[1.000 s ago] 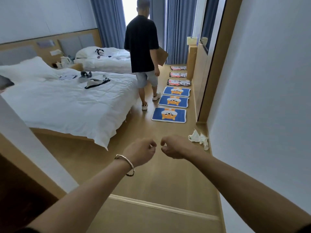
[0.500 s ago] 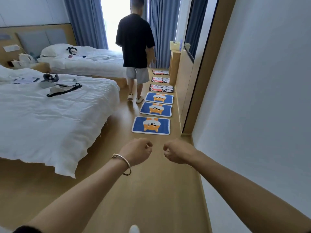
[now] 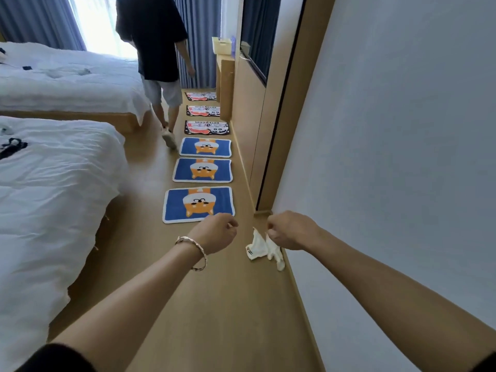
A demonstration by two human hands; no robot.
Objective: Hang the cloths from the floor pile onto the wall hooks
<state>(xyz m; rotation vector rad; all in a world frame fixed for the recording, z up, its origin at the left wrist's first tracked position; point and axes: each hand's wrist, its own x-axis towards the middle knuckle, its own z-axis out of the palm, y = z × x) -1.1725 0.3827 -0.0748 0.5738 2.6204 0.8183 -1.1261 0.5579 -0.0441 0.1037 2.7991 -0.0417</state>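
Observation:
A small pile of white cloths (image 3: 259, 248) lies on the wooden floor against the right wall. My right hand (image 3: 291, 230) hovers above it with fingers curled, holding nothing, and hides part of the pile. My left hand (image 3: 216, 232), with a bracelet on the wrist, is held out beside it, also curled and empty. No wall hooks are in view.
Several printed mats (image 3: 198, 204) lie in a row along the right wall. Two white beds (image 3: 53, 189) fill the left side. A person in a black shirt (image 3: 155, 41) walks away down the aisle. A wooden door frame (image 3: 284, 108) and a cabinet (image 3: 225, 84) line the right.
I have moved forward along the aisle; the cloth pile is now under my right hand. The other person has stepped farther away. Both fists stay curled.

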